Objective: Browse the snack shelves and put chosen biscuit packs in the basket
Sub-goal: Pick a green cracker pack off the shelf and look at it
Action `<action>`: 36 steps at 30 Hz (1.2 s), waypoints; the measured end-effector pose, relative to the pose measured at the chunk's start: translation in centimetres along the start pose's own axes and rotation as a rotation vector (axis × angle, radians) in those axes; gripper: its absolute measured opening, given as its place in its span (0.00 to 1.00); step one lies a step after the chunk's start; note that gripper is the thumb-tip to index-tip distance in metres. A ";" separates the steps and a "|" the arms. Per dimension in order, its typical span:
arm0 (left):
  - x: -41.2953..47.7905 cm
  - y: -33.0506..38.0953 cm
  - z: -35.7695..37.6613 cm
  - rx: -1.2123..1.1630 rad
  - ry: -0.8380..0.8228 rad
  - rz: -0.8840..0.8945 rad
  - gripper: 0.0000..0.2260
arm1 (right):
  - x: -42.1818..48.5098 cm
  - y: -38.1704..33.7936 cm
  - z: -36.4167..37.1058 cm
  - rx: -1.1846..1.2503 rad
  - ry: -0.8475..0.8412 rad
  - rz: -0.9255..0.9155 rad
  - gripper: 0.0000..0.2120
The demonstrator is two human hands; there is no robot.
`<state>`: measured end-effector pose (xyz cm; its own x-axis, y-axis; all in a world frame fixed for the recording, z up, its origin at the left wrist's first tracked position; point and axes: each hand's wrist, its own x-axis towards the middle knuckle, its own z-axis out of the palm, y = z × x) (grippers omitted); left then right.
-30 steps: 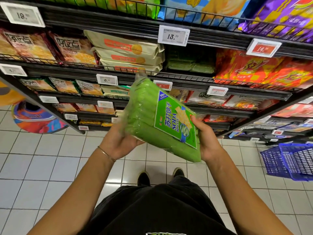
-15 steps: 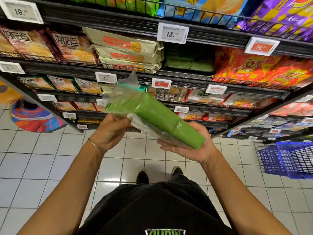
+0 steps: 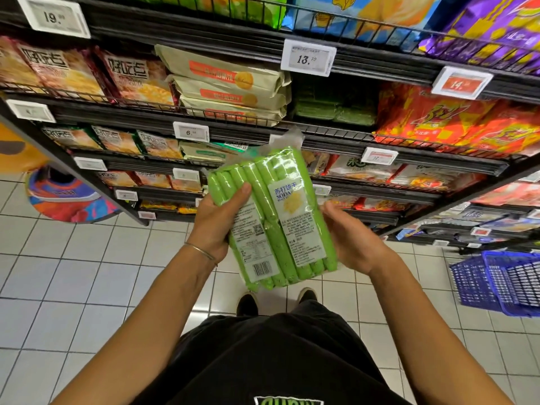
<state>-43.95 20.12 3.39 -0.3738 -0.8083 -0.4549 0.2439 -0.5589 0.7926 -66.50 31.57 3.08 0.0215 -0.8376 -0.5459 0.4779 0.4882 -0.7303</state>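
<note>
While left grip and right grip clasp its edges | glossy ribbed green biscuit pack

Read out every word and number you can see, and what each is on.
"19." on the top-left price tag
"13.70" on the middle price tag
"14." on the red price tag
"6." on the lower price tag
"苏打饼干" and "SODA" on the green biscuit pack
"好吃点" on the snack bags
Too small or blurred: the pack's fine print, the other tags.
</note>
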 end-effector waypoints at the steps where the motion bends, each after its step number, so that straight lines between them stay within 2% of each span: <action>1: 0.0 -0.1 0.2 0.016 -0.006 -0.017 0.22 | -0.1 -0.3 0.4 -0.145 0.016 -0.022 0.26; 3: 0.1 -0.1 0.5 0.033 -0.047 -0.057 0.20 | 0.1 -0.7 1.1 -0.365 0.056 -0.048 0.28; 5: 0.1 0.1 0.2 0.051 -0.106 -0.070 0.22 | 0.4 -0.6 1.4 -0.423 0.115 -0.102 0.26; 8: -0.2 0.4 -0.4 -0.009 -0.222 -0.062 0.29 | 0.5 -0.3 1.6 -0.240 0.152 -0.144 0.24; 10: -0.5 0.4 -0.5 -0.004 -0.298 -0.067 0.29 | 0.4 -0.2 2.0 -0.117 0.151 -0.140 0.24; 12: -0.6 0.3 -0.3 0.045 -0.333 -0.069 0.27 | 0.5 0.1 2.2 -0.142 0.160 -0.167 0.25; 20: -0.5 0.2 -0.6 0.123 -0.298 -0.008 0.27 | 0.6 0.2 2.3 -0.274 0.148 -0.244 0.28; 25: -0.5 0.5 -0.4 0.137 -0.300 0.008 0.30 | 0.3 -0.1 2.4 -0.248 0.122 -0.236 0.25; 28: -0.4 0.6 -0.3 0.129 -0.309 0.018 0.27 | 0.3 -0.2 2.4 -0.229 0.105 -0.216 0.22; 36: 0.2 0.4 -0.3 0.128 -0.292 0.015 0.29 | 0.2 0.0 1.9 -0.206 0.152 -0.183 0.26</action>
<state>-43.61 19.67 3.53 -0.6169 -0.7184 -0.3216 0.1433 -0.5043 0.8516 -64.81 30.93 3.83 -0.1876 -0.8774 -0.4416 0.2733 0.3852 -0.8814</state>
